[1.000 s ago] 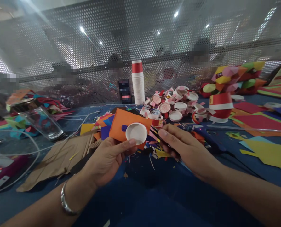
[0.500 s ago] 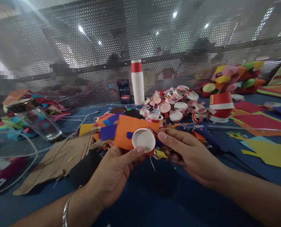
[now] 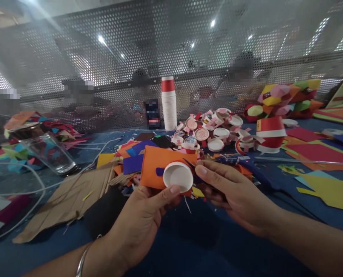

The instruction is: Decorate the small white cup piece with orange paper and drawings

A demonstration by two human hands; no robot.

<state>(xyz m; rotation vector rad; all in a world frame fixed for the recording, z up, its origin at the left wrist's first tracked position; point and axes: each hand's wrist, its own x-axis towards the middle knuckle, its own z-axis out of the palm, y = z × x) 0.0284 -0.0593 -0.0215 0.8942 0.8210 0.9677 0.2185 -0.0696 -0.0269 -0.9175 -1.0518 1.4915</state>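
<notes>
- Blue bench (image 3: pixel 318 207) strewn with coloured paper (image 3: pixel 330 188).
- Left hand (image 3: pixel 142 219) — fingers pinching orange paper (image 3: pixel 151 165) and a white cup base (image 3: pixel 177 176).
- Right hand (image 3: pixel 232 188) — fingers gripping dark scissors (image 3: pixel 190 163) just beside the base.

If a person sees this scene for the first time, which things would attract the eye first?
Probably the bright orange paper at the centre, with a round white piece in front of it, under the left hand's thumb. The right hand holds a dark pointed tool beside them. Behind, a tall stack of cups stands left of a heap of round pieces.
</notes>
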